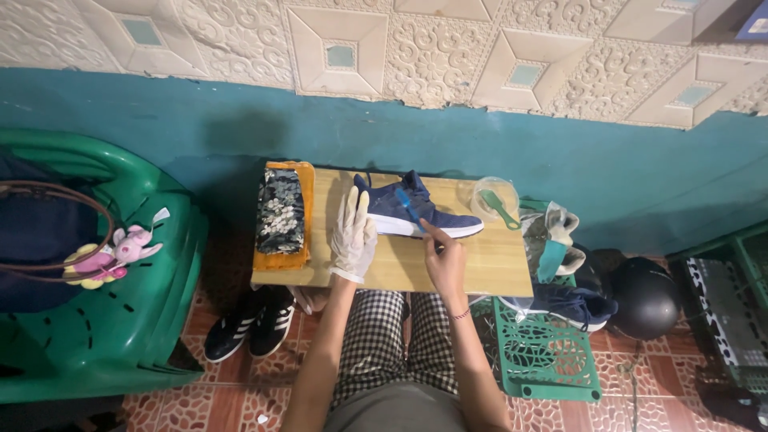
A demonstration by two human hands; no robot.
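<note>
A navy blue sneaker with a white sole (416, 210) lies on its side on a small wooden table (496, 268). My left hand (353, 234), in a whitish glove, stands flat with fingers extended just left of the shoe's heel. My bare right hand (442, 258) holds a small blue brush (408, 204) and presses it against the shoe's upper.
Folded floral and orange cloths (282, 216) lie at the table's left end. A clear bowl with a green brush (494, 202) sits at its right. Black sneakers (250, 322) are under the table; green crate (544, 352), helmet (644, 300), more shoes to the right; green chair (120, 320) left.
</note>
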